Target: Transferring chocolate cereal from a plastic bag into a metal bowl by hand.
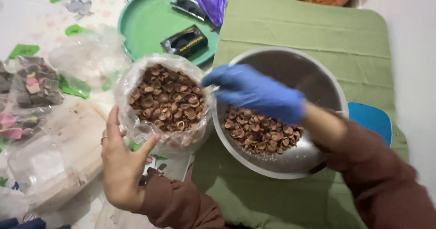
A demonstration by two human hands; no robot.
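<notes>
Over round steel bowl (327,81) of brown nut shells (259,133): blue-gloved right hand (254,92), fingers apart, holding nothing. Bare left hand (120,161), fingers apart, touching clear plastic bag (131,120) of shells. Risk: soft bag slumps, spilling shells onto green cloth (299,24).

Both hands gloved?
No: only the right hand wears a blue glove, over the metal bowl; the left hand is bare beside the plastic bag of shells.
</notes>
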